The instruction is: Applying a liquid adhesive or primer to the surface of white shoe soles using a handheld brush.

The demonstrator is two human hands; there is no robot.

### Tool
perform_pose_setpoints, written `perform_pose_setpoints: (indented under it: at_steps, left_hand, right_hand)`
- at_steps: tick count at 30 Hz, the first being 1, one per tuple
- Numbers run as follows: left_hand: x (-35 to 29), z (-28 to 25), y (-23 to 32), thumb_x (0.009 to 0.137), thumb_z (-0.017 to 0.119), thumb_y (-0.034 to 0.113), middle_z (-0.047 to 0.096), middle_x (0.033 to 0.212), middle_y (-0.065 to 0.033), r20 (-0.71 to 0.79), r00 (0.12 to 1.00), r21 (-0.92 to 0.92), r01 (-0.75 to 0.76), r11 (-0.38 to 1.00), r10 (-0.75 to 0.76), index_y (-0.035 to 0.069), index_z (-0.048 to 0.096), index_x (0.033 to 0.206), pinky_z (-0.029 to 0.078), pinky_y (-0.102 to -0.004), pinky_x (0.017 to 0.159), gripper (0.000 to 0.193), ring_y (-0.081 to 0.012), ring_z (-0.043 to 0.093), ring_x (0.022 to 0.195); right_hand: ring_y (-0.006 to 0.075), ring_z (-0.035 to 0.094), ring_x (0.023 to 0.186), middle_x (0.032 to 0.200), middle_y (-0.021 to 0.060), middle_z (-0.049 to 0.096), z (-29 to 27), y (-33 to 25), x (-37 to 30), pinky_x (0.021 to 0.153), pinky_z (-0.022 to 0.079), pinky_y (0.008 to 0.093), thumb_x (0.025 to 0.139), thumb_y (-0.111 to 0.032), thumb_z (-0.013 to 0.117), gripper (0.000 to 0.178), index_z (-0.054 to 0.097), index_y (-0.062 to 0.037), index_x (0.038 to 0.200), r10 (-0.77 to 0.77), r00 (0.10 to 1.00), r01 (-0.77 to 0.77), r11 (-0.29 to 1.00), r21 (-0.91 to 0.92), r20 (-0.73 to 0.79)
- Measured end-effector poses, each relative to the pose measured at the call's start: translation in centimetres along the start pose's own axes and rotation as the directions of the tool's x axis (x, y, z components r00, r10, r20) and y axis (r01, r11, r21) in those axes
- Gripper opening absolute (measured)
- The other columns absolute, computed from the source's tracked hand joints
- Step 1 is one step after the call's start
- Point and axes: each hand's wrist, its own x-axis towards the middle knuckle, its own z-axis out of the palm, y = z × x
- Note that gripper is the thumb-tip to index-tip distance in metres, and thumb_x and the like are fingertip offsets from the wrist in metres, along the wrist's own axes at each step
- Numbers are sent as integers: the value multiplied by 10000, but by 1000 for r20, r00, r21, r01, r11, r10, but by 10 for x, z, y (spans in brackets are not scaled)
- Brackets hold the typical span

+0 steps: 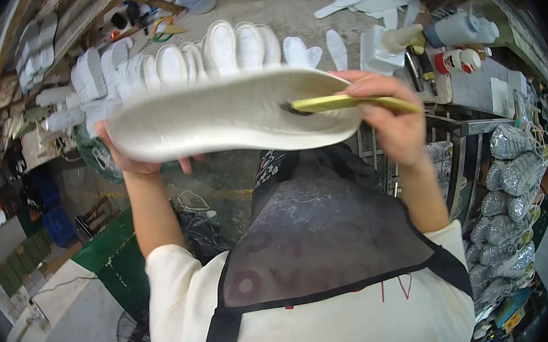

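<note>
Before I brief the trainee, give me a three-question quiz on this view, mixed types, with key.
1. Which hand grips the yellow-handled brush?
2. True or false: the white shoe sole shows its hollow inside to the camera.
3. The glittery silver shoes are at the picture's:
a) left
b) right
c) lower middle

Key:
1. The right hand; the left hand supports the sole.
2. True.
3. b
</note>
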Motion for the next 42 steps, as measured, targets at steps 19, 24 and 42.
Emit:
perform_pose_setpoints:
  at_steps: [19, 24, 42]
  left_hand:
    - [70, -38, -146, 922, 334, 563, 412, 1398, -159, -697, 677, -20, -348, 937, 236, 96, 295, 1434, 359, -618, 993, 694, -425, 427, 1242]
    - [97, -38, -160, 910, 293, 589, 390, 1422, -154, -706, 646, -33, -438, 898, 289, 123, 295, 1444, 287, -616, 1045, 709, -453, 383, 1266]
    - [22, -4, -69, 937, 278, 553, 240, 1478, -195, -143, 825, -166, -565, 808, 547, 73, 203, 1456, 411, -672, 916, 712, -492, 375, 1246]
  right_hand:
    - [89, 571, 679, 854, 37, 627, -212, 231, -94, 559, 433, 206, 869, -29, 590, 248, 617, -42, 1115, 587, 505, -434, 806, 402, -633]
    - [115, 572, 675, 867, 67, 619, -154, 165, -58, 561, 433, 224, 865, -26, 589, 302, 560, -16, 1166, 610, 756, -255, 609, 751, -238]
    - [204, 636, 706, 856, 111, 639, 105, 11, 39, 648, 508, 285, 732, 131, 565, 308, 653, -4, 995, 41, 881, 114, 949, -294, 472]
